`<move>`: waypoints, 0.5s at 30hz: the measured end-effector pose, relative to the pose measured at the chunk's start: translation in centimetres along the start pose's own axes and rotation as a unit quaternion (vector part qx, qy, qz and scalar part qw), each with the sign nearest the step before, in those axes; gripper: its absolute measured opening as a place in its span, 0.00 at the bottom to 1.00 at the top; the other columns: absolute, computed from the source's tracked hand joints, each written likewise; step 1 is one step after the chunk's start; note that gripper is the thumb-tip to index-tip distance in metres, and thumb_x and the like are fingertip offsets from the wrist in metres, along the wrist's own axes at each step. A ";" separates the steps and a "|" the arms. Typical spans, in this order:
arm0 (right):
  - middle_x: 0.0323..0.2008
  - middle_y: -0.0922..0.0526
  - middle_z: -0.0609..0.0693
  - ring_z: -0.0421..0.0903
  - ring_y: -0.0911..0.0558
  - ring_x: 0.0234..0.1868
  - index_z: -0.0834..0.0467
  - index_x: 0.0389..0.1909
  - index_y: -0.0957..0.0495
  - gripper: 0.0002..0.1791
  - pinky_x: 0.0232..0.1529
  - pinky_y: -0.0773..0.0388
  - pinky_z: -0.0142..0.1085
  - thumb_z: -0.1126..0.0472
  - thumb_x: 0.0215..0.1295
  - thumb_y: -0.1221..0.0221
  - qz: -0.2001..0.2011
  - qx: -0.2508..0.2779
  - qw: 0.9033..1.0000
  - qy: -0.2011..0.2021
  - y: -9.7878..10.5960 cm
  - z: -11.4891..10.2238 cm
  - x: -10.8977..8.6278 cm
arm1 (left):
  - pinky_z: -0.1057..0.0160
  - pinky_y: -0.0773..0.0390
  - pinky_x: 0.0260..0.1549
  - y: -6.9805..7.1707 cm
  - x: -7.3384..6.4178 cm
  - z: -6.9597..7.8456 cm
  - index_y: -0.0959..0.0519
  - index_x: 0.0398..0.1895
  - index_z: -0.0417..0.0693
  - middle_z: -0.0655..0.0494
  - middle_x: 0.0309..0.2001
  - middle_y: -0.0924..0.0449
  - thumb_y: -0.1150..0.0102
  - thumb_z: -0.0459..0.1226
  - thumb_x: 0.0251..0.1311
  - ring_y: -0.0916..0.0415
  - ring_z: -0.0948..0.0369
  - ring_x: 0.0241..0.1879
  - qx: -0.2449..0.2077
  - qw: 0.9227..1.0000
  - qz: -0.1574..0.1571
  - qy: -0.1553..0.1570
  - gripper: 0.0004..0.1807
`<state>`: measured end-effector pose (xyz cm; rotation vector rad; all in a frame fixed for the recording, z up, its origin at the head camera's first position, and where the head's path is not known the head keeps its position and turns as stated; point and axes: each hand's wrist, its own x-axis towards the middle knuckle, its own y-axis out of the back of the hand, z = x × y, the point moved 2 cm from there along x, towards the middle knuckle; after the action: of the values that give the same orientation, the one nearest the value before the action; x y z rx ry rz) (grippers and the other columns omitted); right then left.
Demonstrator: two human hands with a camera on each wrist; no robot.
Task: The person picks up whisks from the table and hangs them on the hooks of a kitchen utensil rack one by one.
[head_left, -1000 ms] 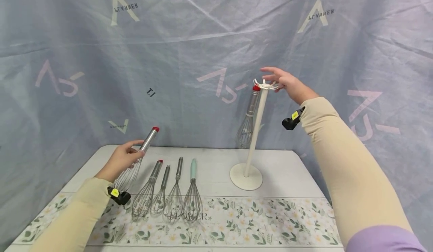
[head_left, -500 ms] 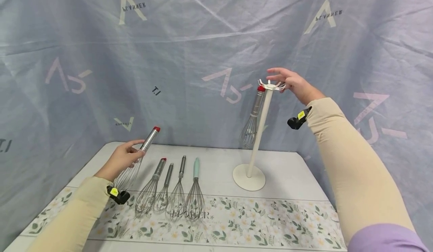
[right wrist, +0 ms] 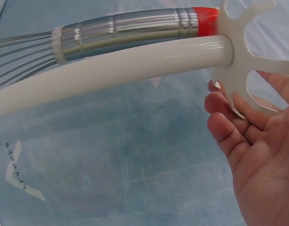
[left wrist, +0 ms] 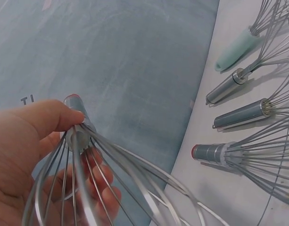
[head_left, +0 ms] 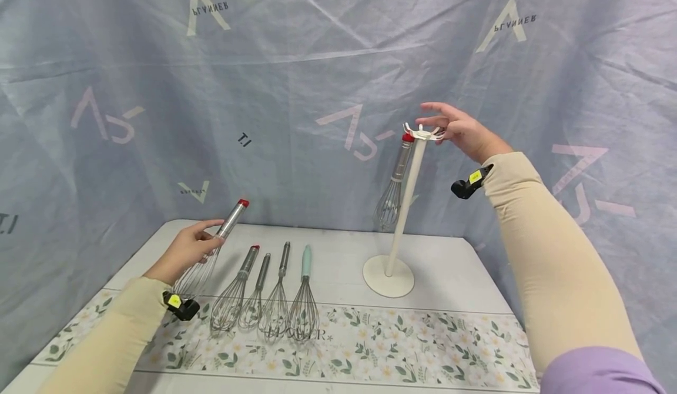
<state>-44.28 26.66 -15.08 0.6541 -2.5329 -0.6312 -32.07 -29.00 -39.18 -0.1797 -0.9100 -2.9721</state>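
Note:
My left hand [head_left: 185, 250] grips a silver-handled whisk [head_left: 233, 217] with a red end cap, just where the wires meet the handle. In the left wrist view, the thumb lies over the base of its wires [left wrist: 80, 197]; the whisk is raised and tilted, handle up. At the right, my right hand [head_left: 465, 134] pinches a prong of a white hanging stand [head_left: 404, 206] at its top. The right wrist view shows several fingertips [right wrist: 219, 125] curled beside the prongs [right wrist: 271, 66]. Another red-capped whisk [head_left: 401, 162] hangs from the stand's left side.
Several whisks lie in a row on the white table [head_left: 338, 264]: a red-capped whisk [head_left: 245, 261], two plain silver whisks [head_left: 262, 271] and a mint-handled whisk [head_left: 307, 261]. The stand's round base [head_left: 376, 279] sits right of them. A grey-blue curtain [head_left: 296, 170] hangs behind.
The view has shifted slightly, moving the scene rightward in frame. Both hands keep their places, the left with its whisk and the right at the stand's top.

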 end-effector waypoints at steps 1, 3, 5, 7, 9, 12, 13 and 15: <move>0.72 0.31 0.59 0.44 0.26 0.59 0.53 0.77 0.41 0.44 0.48 0.32 0.39 0.77 0.55 0.62 -0.004 0.010 1.000 0.002 0.1 0.0 0.0 | 0.54 0.19 0.32 0.0 0.0 0.0 0.39 0.78 0.47 0.42 0.45 0.22 0.42 0.42 0.73 0.24 0.54 0.35 -0.002 1.000 -0.001 0.000 0.34; 0.70 0.29 0.56 0.44 0.26 0.60 0.52 0.76 0.40 0.42 0.47 0.31 0.38 0.78 0.58 0.62 -0.011 0.026 1.000 0.004 0.2 0.0 0.0 | 0.55 0.19 0.32 0.0 0.0 0.0 0.39 0.78 0.48 0.42 0.46 0.22 0.41 0.43 0.73 0.23 0.54 0.36 -0.004 1.000 -0.001 0.001 0.34; 0.68 0.27 0.53 0.45 0.27 0.62 0.52 0.75 0.39 0.41 0.47 0.31 0.38 0.78 0.59 0.61 -0.016 0.035 0.999 0.006 0.3 0.0 0.0 | 0.55 0.19 0.31 0.1 0.0 -0.1 0.39 0.78 0.47 0.41 0.47 0.22 0.41 0.42 0.73 0.23 0.54 0.35 -0.006 1.000 0.001 0.001 0.34; 0.68 0.26 0.51 0.44 0.28 0.64 0.52 0.75 0.39 0.41 0.48 0.31 0.38 0.77 0.59 0.61 -0.020 0.032 0.999 0.007 0.2 0.0 0.1 | 0.56 0.20 0.29 0.1 0.1 -0.3 0.39 0.78 0.46 0.40 0.47 0.22 0.42 0.41 0.73 0.23 0.55 0.35 -0.006 1.000 0.004 0.001 0.33; 0.69 0.27 0.53 0.44 0.28 0.63 0.53 0.76 0.40 0.42 0.49 0.32 0.38 0.77 0.58 0.61 -0.022 0.027 0.999 0.003 0.0 -0.1 0.3 | 0.57 0.20 0.29 0.2 0.1 -0.4 0.38 0.77 0.46 0.40 0.47 0.22 0.42 0.41 0.73 0.24 0.55 0.34 -0.003 1.000 0.004 0.002 0.33; 0.73 0.33 0.59 0.43 0.27 0.58 0.55 0.77 0.43 0.44 0.51 0.34 0.39 0.76 0.54 0.62 -0.022 0.009 1.000 -0.009 -0.4 -0.2 0.5 | 0.57 0.20 0.29 0.2 0.0 -0.7 0.38 0.77 0.46 0.41 0.46 0.22 0.42 0.41 0.73 0.24 0.56 0.33 0.000 1.000 0.002 0.006 0.33; 0.74 0.36 0.61 0.43 0.27 0.56 0.55 0.77 0.43 0.45 0.51 0.35 0.40 0.76 0.53 0.62 -0.021 0.003 1.000 -0.013 -0.6 -0.3 0.6 | 0.58 0.20 0.28 0.2 0.0 -0.8 0.38 0.77 0.46 0.41 0.46 0.22 0.42 0.41 0.73 0.24 0.56 0.33 0.001 1.000 0.001 0.007 0.33; 0.75 0.39 0.63 0.43 0.27 0.53 0.56 0.78 0.44 0.46 0.52 0.37 0.42 0.75 0.51 0.63 -0.018 -0.009 1.000 -0.021 -0.9 -0.4 0.6 | 0.59 0.20 0.28 0.2 -0.1 -0.9 0.38 0.77 0.46 0.42 0.45 0.22 0.42 0.41 0.73 0.24 0.56 0.34 0.003 1.000 0.000 0.007 0.33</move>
<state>-44.31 25.52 -15.03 0.6883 -2.5551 -0.6871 -32.04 -29.63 -39.80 -0.1577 -0.9161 -2.9669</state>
